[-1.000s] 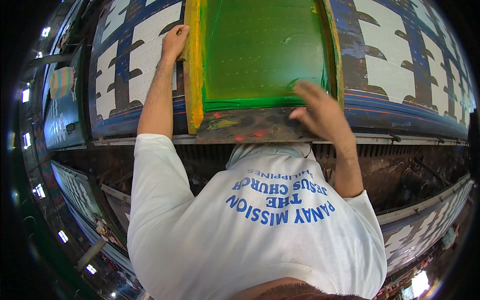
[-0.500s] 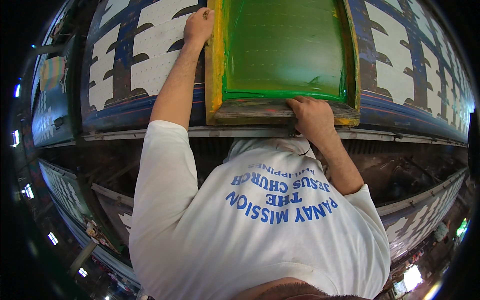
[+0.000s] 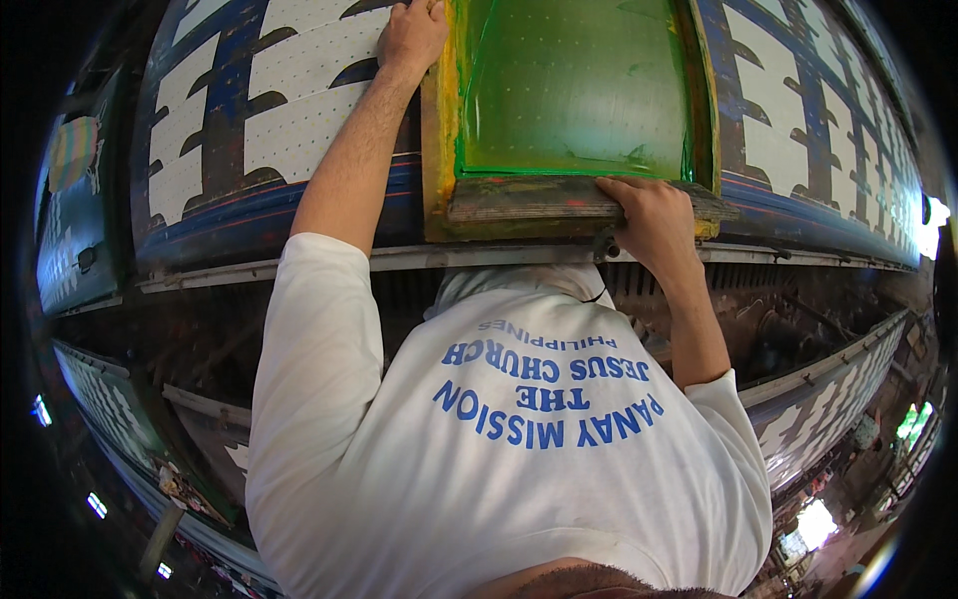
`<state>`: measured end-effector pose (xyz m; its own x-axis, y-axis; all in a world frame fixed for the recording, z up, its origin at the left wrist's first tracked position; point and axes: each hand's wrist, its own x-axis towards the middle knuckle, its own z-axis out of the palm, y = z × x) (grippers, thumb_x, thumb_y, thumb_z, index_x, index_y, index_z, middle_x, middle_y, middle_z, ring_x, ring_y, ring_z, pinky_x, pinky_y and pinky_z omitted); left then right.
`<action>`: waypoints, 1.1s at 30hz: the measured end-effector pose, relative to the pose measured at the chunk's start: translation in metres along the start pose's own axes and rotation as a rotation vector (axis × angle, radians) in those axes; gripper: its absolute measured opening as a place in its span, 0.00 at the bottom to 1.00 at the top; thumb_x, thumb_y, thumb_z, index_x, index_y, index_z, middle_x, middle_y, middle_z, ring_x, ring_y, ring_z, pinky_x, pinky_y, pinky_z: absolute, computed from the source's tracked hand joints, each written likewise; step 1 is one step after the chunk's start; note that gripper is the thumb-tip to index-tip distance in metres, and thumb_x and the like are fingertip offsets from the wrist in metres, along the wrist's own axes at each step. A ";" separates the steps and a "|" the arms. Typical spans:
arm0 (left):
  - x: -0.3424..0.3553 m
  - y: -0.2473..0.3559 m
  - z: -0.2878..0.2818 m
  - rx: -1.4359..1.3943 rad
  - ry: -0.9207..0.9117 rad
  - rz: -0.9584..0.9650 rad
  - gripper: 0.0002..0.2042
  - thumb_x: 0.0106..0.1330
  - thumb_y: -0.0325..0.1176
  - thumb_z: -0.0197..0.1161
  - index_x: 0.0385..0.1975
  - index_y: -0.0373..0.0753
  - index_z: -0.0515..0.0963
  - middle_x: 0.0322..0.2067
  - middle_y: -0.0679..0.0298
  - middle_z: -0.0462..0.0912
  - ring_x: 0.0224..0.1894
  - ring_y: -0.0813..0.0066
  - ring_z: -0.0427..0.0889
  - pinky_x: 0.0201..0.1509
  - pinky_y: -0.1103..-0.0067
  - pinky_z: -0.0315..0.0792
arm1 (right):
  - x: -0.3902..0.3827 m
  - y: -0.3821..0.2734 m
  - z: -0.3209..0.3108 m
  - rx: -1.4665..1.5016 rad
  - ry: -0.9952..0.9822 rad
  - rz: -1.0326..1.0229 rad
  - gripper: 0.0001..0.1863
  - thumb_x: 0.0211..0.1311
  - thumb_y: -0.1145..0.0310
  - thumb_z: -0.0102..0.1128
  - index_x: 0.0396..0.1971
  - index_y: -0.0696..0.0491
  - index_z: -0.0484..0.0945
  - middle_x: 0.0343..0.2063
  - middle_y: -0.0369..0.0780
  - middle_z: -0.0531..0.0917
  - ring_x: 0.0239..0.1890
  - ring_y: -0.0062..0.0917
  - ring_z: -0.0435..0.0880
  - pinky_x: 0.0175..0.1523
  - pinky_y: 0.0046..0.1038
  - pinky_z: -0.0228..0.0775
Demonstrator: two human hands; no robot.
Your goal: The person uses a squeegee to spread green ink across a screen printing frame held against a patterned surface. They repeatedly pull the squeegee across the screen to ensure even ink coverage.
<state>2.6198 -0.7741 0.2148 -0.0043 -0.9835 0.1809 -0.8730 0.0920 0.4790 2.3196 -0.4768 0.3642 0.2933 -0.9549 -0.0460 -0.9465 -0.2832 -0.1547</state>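
A wooden screen-printing frame, smeared yellow, lies flat on the long dark table. Its mesh is a translucent green, with a line of wet green ink along the near end. My left hand is closed on the far part of the frame's left rail. Across the near end of the frame lies a long dark wooden squeegee. My right hand grips it right of its middle, fingers over its top. The squeegee's blade is hidden from view.
White cut fabric pieces lie in rows on the table, left and right of the frame. A metal rail runs along the table's near edge. Behind me stands another table with white pieces. A striped cloth hangs at far left.
The squeegee has shifted and its right end now juts over the frame's right rail. The thick green ink line beside it looks thinner. Both hands keep their grips; the whole view has shifted slightly.
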 end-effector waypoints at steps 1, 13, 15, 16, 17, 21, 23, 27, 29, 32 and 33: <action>0.000 -0.001 0.000 -0.009 0.012 0.007 0.22 0.81 0.54 0.51 0.62 0.48 0.79 0.52 0.50 0.83 0.58 0.47 0.83 0.62 0.53 0.77 | 0.003 0.002 0.007 -0.006 -0.020 0.015 0.27 0.42 0.76 0.74 0.50 0.47 0.90 0.44 0.38 0.92 0.44 0.35 0.91 0.50 0.36 0.83; -0.007 0.005 -0.010 -0.223 0.097 0.000 0.20 0.82 0.50 0.52 0.54 0.44 0.85 0.45 0.49 0.87 0.52 0.44 0.84 0.58 0.55 0.77 | 0.066 0.026 0.046 -0.051 0.186 0.042 0.26 0.48 0.76 0.70 0.52 0.46 0.87 0.45 0.38 0.90 0.48 0.36 0.90 0.50 0.37 0.84; -0.008 0.009 -0.016 -0.222 0.089 -0.017 0.20 0.82 0.49 0.52 0.55 0.42 0.85 0.45 0.47 0.87 0.52 0.44 0.84 0.58 0.57 0.77 | 0.110 0.047 0.047 -0.105 0.216 0.043 0.23 0.51 0.74 0.69 0.50 0.43 0.89 0.42 0.39 0.90 0.44 0.38 0.91 0.47 0.40 0.84; -0.009 0.011 -0.018 -0.218 0.093 -0.020 0.20 0.82 0.48 0.52 0.54 0.41 0.85 0.44 0.47 0.87 0.52 0.44 0.84 0.58 0.57 0.77 | 0.134 0.059 0.046 -0.109 0.228 0.047 0.21 0.52 0.73 0.68 0.48 0.43 0.89 0.40 0.40 0.90 0.42 0.39 0.91 0.46 0.41 0.84; -0.010 0.012 -0.020 -0.208 0.088 -0.030 0.20 0.82 0.48 0.52 0.54 0.41 0.85 0.44 0.47 0.87 0.51 0.44 0.84 0.57 0.58 0.77 | 0.158 0.071 0.046 -0.113 0.243 0.046 0.18 0.54 0.72 0.67 0.46 0.42 0.90 0.38 0.41 0.90 0.40 0.40 0.91 0.44 0.42 0.84; -0.010 0.017 -0.025 -0.204 0.096 -0.051 0.18 0.81 0.46 0.56 0.54 0.39 0.86 0.41 0.46 0.87 0.48 0.46 0.85 0.54 0.60 0.78 | 0.256 0.121 0.039 -0.167 0.239 0.044 0.11 0.59 0.69 0.64 0.40 0.44 0.91 0.35 0.43 0.90 0.36 0.43 0.91 0.40 0.44 0.85; -0.010 0.018 -0.025 -0.209 0.110 -0.051 0.18 0.81 0.45 0.57 0.53 0.39 0.86 0.40 0.47 0.87 0.46 0.46 0.85 0.53 0.61 0.78 | 0.305 0.143 0.035 -0.168 0.196 0.094 0.13 0.61 0.66 0.65 0.44 0.41 0.91 0.39 0.45 0.91 0.40 0.44 0.91 0.44 0.45 0.85; -0.010 0.020 -0.026 -0.200 0.118 -0.066 0.17 0.81 0.45 0.59 0.52 0.38 0.87 0.40 0.50 0.88 0.45 0.51 0.87 0.52 0.64 0.79 | 0.385 0.179 0.019 -0.215 0.206 0.060 0.11 0.64 0.62 0.65 0.41 0.46 0.91 0.38 0.48 0.91 0.42 0.46 0.92 0.47 0.46 0.86; -0.011 0.021 -0.026 -0.190 0.118 -0.068 0.17 0.81 0.44 0.59 0.52 0.37 0.87 0.41 0.50 0.88 0.46 0.52 0.87 0.52 0.65 0.79 | 0.413 0.191 0.010 -0.221 0.236 0.034 0.10 0.62 0.65 0.63 0.39 0.47 0.91 0.38 0.48 0.91 0.42 0.47 0.92 0.47 0.47 0.86; -0.013 0.022 -0.026 -0.166 0.120 -0.070 0.17 0.81 0.44 0.59 0.52 0.37 0.87 0.42 0.51 0.89 0.47 0.53 0.88 0.53 0.66 0.79 | 0.442 0.207 -0.010 -0.124 0.146 0.094 0.14 0.56 0.61 0.63 0.34 0.53 0.92 0.36 0.52 0.91 0.44 0.47 0.91 0.50 0.47 0.85; -0.013 0.023 -0.026 -0.154 0.115 -0.072 0.17 0.81 0.44 0.59 0.52 0.37 0.87 0.42 0.51 0.89 0.47 0.53 0.88 0.53 0.65 0.79 | 0.446 0.212 -0.015 -0.128 0.164 0.025 0.14 0.55 0.60 0.65 0.35 0.50 0.92 0.36 0.52 0.91 0.44 0.47 0.91 0.50 0.47 0.85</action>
<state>2.6130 -0.7548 0.2459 0.1190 -0.9649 0.2341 -0.7841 0.0533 0.6184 2.2482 -0.9640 0.3253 0.2540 -0.9604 0.1144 -0.9655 -0.2588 -0.0288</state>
